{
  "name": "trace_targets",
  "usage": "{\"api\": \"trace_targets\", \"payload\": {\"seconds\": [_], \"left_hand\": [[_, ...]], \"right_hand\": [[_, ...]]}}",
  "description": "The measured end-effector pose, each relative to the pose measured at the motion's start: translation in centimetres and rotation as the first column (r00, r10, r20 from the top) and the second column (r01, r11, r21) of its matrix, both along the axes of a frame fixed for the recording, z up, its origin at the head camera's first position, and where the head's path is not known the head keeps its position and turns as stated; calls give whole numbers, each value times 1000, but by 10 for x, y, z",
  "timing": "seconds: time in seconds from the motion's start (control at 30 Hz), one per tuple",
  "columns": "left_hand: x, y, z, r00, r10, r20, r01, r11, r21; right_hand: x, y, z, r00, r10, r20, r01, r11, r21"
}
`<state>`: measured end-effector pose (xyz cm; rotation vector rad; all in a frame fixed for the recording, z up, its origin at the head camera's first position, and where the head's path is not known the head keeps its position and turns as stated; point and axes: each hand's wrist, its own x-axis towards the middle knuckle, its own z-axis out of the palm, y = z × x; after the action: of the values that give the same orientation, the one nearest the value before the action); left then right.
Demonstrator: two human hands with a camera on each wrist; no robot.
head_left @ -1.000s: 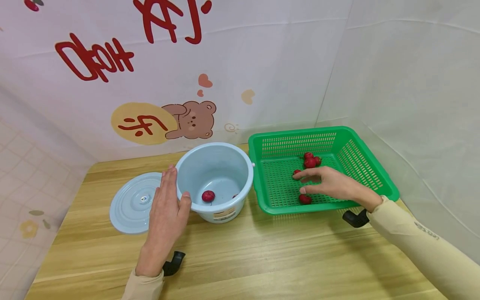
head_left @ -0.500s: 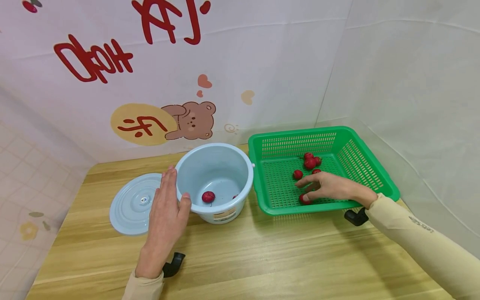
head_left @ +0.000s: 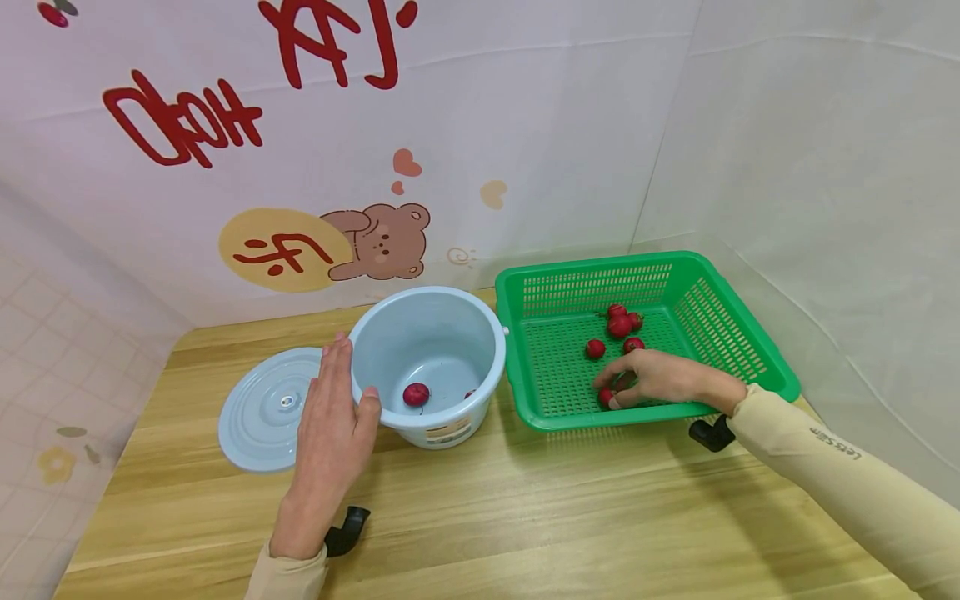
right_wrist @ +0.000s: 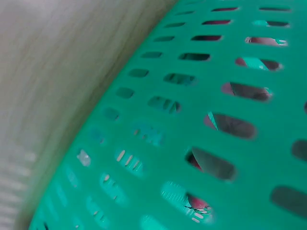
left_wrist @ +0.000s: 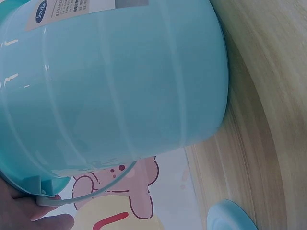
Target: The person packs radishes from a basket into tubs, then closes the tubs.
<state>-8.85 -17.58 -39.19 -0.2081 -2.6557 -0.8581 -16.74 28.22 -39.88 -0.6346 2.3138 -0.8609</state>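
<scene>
My right hand (head_left: 663, 379) reaches over the near rim into the green basket (head_left: 540, 418). Its thumb and fingers pinch a small red radish (head_left: 604, 397), partly covered by them. Several other radishes (head_left: 618, 326) lie farther back on the basket's floor. Against the left side of the light blue bucket (head_left: 427, 304) rests my left hand (head_left: 336, 429), fingers straight and thumb at the rim. One radish (head_left: 416, 394) lies inside the bucket, with part of another beside it. In the right wrist view the basket's slotted wall (right_wrist: 158, 129) hides most of the hand.
A round blue lid (head_left: 255, 408) lies on the wooden table (head_left: 525, 517) left of the bucket. The bucket's thin handle (left_wrist: 96, 194) hangs near the left fingers. Behind the table stands a white wall (head_left: 570, 150) printed with a bear; another white wall (head_left: 840, 208) rises at the right.
My right hand has lowered toward the near side of the basket and closed its thumb and fingers on the radish there. The left hand has stayed at the bucket.
</scene>
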Motion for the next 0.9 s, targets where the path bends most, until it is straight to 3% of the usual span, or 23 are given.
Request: {"api": "trace_targets", "payload": {"seconds": [0.67,0.9], "left_hand": [[-1,0,-1,1000,-3,-17,3,1000,4],[-1,0,-1,1000,0,-10,1,1000,2]], "right_hand": [[-2,-1,-3,995,49,-82,-48,999,11],[3,1,2,995,-13,-97,9,999,-41]]}}
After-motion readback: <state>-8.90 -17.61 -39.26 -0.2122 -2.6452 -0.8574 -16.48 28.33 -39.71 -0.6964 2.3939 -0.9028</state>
